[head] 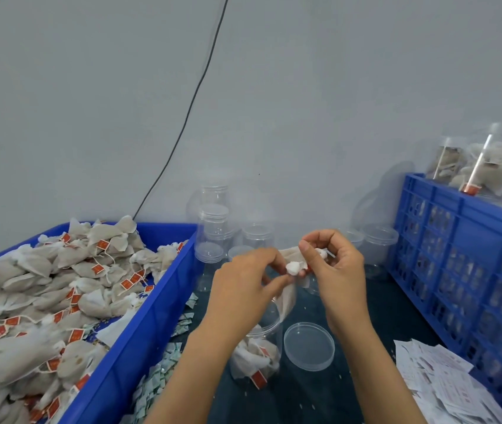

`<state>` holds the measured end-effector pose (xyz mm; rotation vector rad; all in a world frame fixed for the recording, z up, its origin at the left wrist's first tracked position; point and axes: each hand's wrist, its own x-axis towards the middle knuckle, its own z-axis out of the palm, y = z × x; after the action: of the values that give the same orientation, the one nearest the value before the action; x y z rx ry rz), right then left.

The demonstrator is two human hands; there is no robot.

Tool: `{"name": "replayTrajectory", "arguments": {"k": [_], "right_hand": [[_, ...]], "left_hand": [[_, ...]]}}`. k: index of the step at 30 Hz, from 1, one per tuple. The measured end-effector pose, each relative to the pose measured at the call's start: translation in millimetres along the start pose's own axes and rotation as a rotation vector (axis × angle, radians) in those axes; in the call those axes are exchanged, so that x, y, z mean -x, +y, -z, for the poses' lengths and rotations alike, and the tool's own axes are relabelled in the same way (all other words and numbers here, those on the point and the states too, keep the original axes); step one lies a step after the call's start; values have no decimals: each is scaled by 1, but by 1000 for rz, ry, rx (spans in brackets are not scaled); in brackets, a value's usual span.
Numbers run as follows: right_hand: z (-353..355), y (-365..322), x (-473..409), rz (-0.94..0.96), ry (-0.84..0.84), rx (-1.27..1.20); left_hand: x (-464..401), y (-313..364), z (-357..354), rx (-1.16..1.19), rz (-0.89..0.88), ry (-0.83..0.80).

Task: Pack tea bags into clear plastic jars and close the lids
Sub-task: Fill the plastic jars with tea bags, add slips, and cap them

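Both my hands hold one tea bag (290,289) above an open clear jar (259,353) that has several tea bags with red tags inside. My left hand (243,286) pinches the bag's white bunched end. My right hand (332,264) grips the upper part of the same bag, fingers curled round it. The jar's clear lid (309,346) lies flat on the dark table just right of the jar. A big heap of tea bags (44,289) fills the blue bin (139,328) on the left.
Several empty clear jars (213,234) stand at the back by the wall. A blue crate (464,261) on the right carries filled jars (488,166) on top. Small sachets (164,371) lie beside the bin; paper labels (439,381) lie at the lower right. A black cable (194,96) runs up the wall.
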<state>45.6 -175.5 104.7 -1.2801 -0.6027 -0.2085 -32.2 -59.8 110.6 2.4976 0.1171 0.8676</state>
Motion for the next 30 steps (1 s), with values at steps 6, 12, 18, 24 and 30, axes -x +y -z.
{"name": "replayTrajectory", "arguments": {"k": [6, 12, 18, 24, 30], "right_hand": [[3, 8, -2, -123, -72, 53], [6, 7, -5, -153, -22, 51], [13, 2, -7, -164, 37, 13], [17, 3, -9, -157, 46, 40], [20, 4, -10, -152, 62, 39]], "left_hand": [[1, -15, 8, -105, -32, 93], [2, -35, 8, -172, 102, -82], [0, -36, -5, -260, 128, -333], [-21, -27, 3, -401, -46, -418], [-22, -31, 0, -603, -78, -541]]}}
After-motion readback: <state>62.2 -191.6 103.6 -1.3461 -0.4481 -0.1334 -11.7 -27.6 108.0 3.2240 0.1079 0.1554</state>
